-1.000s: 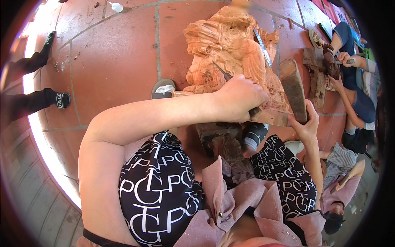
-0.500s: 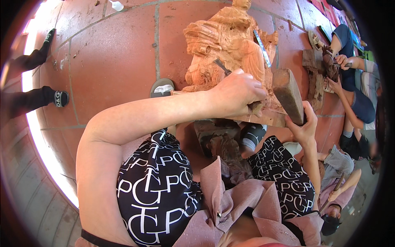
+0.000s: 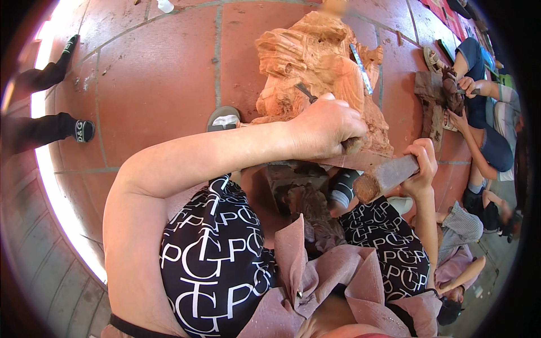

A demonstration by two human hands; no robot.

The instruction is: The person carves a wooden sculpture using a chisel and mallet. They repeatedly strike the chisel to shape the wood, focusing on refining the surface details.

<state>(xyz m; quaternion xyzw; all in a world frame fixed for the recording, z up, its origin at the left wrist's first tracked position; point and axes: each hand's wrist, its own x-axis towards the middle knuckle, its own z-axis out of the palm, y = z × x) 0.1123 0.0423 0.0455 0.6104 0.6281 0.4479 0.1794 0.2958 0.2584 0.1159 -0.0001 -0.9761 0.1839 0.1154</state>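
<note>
A carved figure (image 3: 307, 50) of pale orange wood lies on its back in front of me, its head at the far end. My left hand (image 3: 329, 127) grips a chisel (image 3: 306, 92). The dark blade points away to the left against the lower part of the carving, and the butt of its wooden handle sticks out below my fist. My right hand (image 3: 424, 166) is wrapped round a blocky wooden mallet (image 3: 386, 177), held to the right of the chisel butt and apart from it. The mallet's end face is turned toward me.
A thin blue and silver strip (image 3: 361, 69) lies on the carving. Beneath it stands a dark wooden support (image 3: 296, 180) between my legs. At right, another person's hands (image 3: 466, 85) work on a dark wood piece (image 3: 452, 90). A shoe (image 3: 224, 118) rests on the tiled floor (image 3: 158, 84).
The mallet has swung down and back toward me, away from the chisel butt, its near end turning left. My left hand and the chisel have barely moved.
</note>
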